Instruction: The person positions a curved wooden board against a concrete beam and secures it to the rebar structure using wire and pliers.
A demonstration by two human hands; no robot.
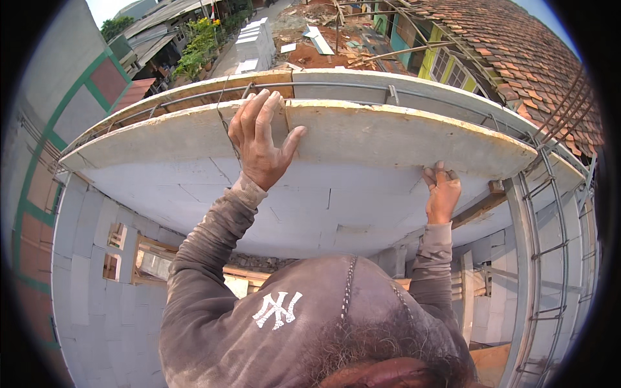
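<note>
A long pale formwork board (388,139) runs along the top of a grey block wall (310,207). My left hand (259,139) lies flat against the board's face, fingers spread and reaching its top edge, thumb out to the right. My right hand (443,194) is further right and lower, its fingers curled around the board's lower edge. Both forearms are in dusty grey-brown sleeves. A steel reinforcing bar (336,85) runs behind the board, with a second board (213,84) beyond it.
A wooden-framed window opening (139,258) sits in the wall at lower left. An upright rebar cage (550,226) stands at the right. Beyond the wall are a red tiled roof (517,52), a neighbouring wall with green trim (58,129) and a street below (252,39).
</note>
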